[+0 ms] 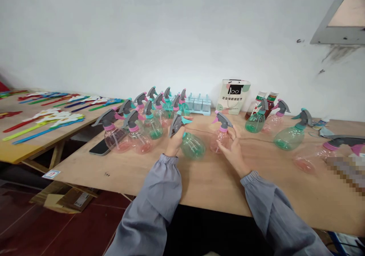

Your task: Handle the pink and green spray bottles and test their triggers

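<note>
My left hand (174, 142) is wrapped round the neck of a green spray bottle (193, 146), which tilts with its grey and turquoise head to the upper left. On the right, my right hand (235, 152) closes its fingers and thumb about a pink spray bottle (218, 140) that stands nearly upright, its grey and pink head at the top. To the left of my hands stands a cluster of several pink and green spray bottles (139, 140). Right of my right hand are another green spray bottle (289, 138) and a tilted pink spray bottle (306, 160).
A black phone (99, 148) lies by the cluster. Against the wall stand a light blue mould rack (202, 105), a paper bag (232, 98) and dark-filled bottles (269, 104). Colourful hand-shaped plastic sticks (47, 123) cover the left table. A cardboard box (68, 199) sits on the floor.
</note>
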`<state>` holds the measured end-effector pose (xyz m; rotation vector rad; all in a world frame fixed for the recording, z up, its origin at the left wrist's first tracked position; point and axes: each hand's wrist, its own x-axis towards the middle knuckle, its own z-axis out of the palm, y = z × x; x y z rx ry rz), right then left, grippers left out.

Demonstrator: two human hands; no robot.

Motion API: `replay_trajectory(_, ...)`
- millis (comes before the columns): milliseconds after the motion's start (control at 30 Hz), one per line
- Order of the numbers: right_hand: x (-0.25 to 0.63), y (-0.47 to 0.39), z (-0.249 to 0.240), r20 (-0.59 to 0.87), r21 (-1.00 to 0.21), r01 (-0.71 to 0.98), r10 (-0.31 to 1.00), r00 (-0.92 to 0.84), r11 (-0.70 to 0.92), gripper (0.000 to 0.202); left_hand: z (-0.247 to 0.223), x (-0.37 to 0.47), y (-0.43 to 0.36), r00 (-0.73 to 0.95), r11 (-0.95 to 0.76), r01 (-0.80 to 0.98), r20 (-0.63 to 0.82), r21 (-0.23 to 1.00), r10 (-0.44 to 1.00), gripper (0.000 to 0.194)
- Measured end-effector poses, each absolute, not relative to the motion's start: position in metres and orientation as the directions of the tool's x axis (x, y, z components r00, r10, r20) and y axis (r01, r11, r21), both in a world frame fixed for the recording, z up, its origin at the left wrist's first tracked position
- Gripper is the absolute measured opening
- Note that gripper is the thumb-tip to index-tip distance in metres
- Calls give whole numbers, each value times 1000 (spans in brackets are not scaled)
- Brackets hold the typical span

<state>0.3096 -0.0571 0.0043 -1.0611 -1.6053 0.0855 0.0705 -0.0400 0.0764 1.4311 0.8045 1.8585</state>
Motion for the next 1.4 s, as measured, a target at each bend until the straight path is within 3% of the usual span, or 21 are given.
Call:
replay_trajectory(133,310,-56,3,762,-549,582,645,54,600,95,77,52,-31,-465,-621,119,596,775,655,7)
replay_trajectory(500,311,-57,1,728,-584,577,683,61,571,99,59,22,-4,-495,-350,484,581,802,647,19)
replay_trajectory(767,309,-54,-2,745,-571,579,664,68,582,100,44,13,24,-529,-261,550,573,794,627,37)
replay_trajectory(1000,309,-51,-4,767,-535,592,641,39,603,101,41,13,35,-548,-457,481,663,748,509,59)
replay_trajectory(1267,308,-53,-3,784,-519,577,620,28,630,99,44,20,35,-591,-461,427,626,778,508,71)
replay_trajectory(1400,308,-52,-3,786,-519,581,617,35,627,99,51,21,16,-670,-448,545,689,709,275,95)
